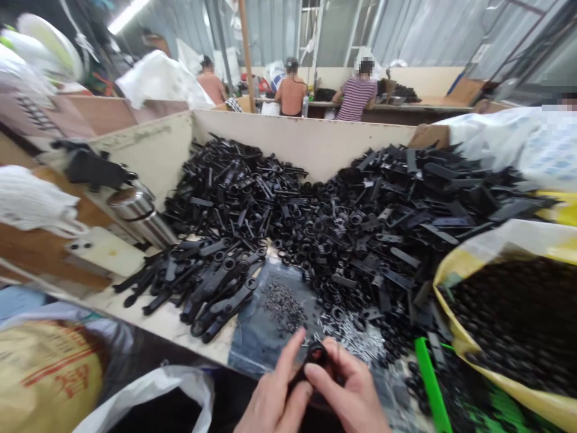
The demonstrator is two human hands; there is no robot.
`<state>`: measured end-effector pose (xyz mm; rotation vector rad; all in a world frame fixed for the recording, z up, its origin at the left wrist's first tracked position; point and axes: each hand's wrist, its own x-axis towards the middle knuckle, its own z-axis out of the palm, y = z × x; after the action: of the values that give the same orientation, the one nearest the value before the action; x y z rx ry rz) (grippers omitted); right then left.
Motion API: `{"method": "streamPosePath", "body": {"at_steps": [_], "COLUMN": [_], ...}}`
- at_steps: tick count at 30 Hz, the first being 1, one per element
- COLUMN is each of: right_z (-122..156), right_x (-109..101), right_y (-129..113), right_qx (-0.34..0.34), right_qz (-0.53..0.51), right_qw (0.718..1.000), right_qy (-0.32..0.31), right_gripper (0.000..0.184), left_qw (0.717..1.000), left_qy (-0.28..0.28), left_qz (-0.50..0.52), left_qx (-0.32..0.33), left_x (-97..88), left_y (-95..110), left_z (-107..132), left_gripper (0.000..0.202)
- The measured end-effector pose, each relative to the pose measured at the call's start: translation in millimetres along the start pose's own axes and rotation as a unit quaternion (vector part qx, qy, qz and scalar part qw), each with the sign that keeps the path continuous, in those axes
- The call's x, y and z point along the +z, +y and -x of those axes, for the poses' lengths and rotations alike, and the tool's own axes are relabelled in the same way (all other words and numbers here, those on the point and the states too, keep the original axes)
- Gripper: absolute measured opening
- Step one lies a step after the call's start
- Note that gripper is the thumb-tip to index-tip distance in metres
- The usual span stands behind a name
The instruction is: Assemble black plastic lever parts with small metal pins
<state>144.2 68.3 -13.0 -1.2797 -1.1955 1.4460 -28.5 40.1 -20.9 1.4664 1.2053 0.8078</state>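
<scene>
My left hand (274, 394) and my right hand (349, 391) meet at the bottom middle of the view. Together they pinch a small black ring-shaped plastic part (317, 353) between fingers and thumbs. Just beyond them lie a dark plastic sheet (259, 337) with a heap of tiny dark screws (283, 304) and a scatter of small silver pins (356, 337). Long black plastic arms (211, 282) lie in a pile to the left of the sheet.
A big heap of black plastic parts (342, 216) fills the walled table (311, 144). A yellow sack of small black pieces (514, 319) stands at right, a green strip (430, 385) beside it. A steel flask (139, 213) lies left. Three people sit at a far bench.
</scene>
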Motion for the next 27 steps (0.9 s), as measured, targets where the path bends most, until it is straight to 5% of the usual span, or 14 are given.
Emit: {"method": "streamPosePath", "body": {"at_steps": [3, 6, 9, 12, 17, 19, 22, 25, 27], "right_z": [-6.1, -13.4, -23.0, -35.2, -55.4, -62.4, -76.2, -99.1, -119.3], "right_x": [-0.8, 1.9, 4.5, 7.5, 22.5, 28.5, 29.0, 20.2, 15.4], "right_y": [-12.7, -33.5, -47.9, -50.1, -38.5, -32.5, -28.1, -35.2, -44.6], "right_qx": [-0.013, -0.012, -0.019, -0.015, 0.031, 0.038, -0.014, -0.103, -0.136], "right_qz": [0.026, 0.065, 0.100, 0.085, -0.009, -0.018, 0.098, 0.340, 0.439], "right_qw": [0.999, 0.991, 0.989, 0.994, 0.997, 0.996, 0.992, 0.932, 0.887], "right_qy": [-0.039, -0.114, -0.104, -0.074, -0.064, -0.075, -0.084, -0.069, -0.044], "right_gripper": [0.037, 0.023, 0.022, 0.032, 0.056, 0.054, 0.037, 0.023, 0.020], "left_qw": [0.983, 0.970, 0.986, 0.968, 0.943, 0.961, 0.970, 0.886, 0.809], "left_qy": [0.068, 0.124, 0.160, 0.128, 0.108, 0.124, 0.238, 0.341, 0.380], "left_qz": [-0.099, -0.124, -0.035, 0.178, 0.265, 0.202, -0.025, -0.292, -0.420], "left_qx": [0.136, 0.165, 0.010, -0.124, -0.168, -0.145, -0.046, 0.119, 0.156], "left_x": [-16.7, -44.2, -65.8, -67.7, -50.0, -52.6, -79.4, -124.6, -151.6], "left_y": [-2.1, 9.1, 23.3, 31.4, 27.6, 23.2, 21.3, 28.3, 33.6], "left_z": [1.6, -4.2, -17.6, -29.6, -32.2, -29.7, -31.8, -45.9, -59.0], "left_gripper": [0.051, 0.043, 0.024, 0.049, 0.059, 0.055, 0.041, 0.037, 0.038]}}
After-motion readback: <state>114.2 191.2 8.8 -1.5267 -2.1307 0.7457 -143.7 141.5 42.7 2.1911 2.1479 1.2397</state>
